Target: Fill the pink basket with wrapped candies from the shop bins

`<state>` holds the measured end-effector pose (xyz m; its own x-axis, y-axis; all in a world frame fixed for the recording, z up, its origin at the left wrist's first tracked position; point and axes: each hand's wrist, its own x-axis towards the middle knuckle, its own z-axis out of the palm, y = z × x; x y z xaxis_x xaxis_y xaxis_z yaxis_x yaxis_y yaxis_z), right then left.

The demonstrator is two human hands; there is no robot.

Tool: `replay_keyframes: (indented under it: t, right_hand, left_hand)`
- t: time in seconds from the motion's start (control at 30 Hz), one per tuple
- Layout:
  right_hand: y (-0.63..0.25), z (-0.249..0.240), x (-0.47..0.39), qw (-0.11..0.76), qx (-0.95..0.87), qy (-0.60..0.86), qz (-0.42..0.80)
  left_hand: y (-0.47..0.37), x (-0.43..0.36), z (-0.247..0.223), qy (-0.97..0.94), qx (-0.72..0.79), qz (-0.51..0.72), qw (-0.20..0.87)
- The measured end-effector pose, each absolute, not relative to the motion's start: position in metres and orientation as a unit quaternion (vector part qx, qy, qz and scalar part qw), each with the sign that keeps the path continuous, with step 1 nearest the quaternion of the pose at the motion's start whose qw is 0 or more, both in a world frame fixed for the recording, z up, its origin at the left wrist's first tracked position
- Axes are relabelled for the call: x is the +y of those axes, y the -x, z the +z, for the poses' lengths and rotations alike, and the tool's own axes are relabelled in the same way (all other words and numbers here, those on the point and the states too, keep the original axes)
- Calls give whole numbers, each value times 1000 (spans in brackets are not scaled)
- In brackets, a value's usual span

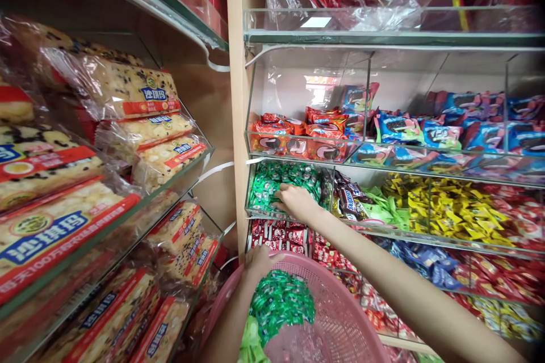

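My right hand (pixel 296 202) reaches into a clear shelf compartment of green-wrapped candies (pixel 264 181). Its fingers are curled down against the candies; the fingertips are partly hidden, so how many they hold does not show. Below, a pink plastic basket (pixel 344 312) with a perforated wall is tilted towards me. My left hand (pixel 259 264) grips its far left rim, thumb on the inner side. Inside the basket lies a heap of green-wrapped candies (pixel 283 300), with light green packets (pixel 251 343) at the near left.
Left, angled shelves hold packaged sachima cakes (pixel 149 91). Above the candies are red snack packs (pixel 326 125) and blue-pink packs (pixel 398 127). Rightward lie Snickers bars (pixel 349 198) and yellow-wrapped candies (pixel 455 210). Red packets (pixel 281 235) sit just below. Clear shelf fronts and a wooden post (pixel 237 96) border the compartment.
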<state>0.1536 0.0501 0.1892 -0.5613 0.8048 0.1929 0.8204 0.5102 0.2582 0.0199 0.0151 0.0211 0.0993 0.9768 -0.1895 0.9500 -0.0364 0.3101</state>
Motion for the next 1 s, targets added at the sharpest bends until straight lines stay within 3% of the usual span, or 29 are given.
replay_keyframes:
  t: [0.37,1.0]
  right_hand:
    - [-157,193,51,-15,-866,462,-189]
    - [-160,187,64,-8,-870,441,-221]
  left_hand:
    - [-19,14,21,-720,669,43,181]
    - [-17,19,10,-722,665,50,182]
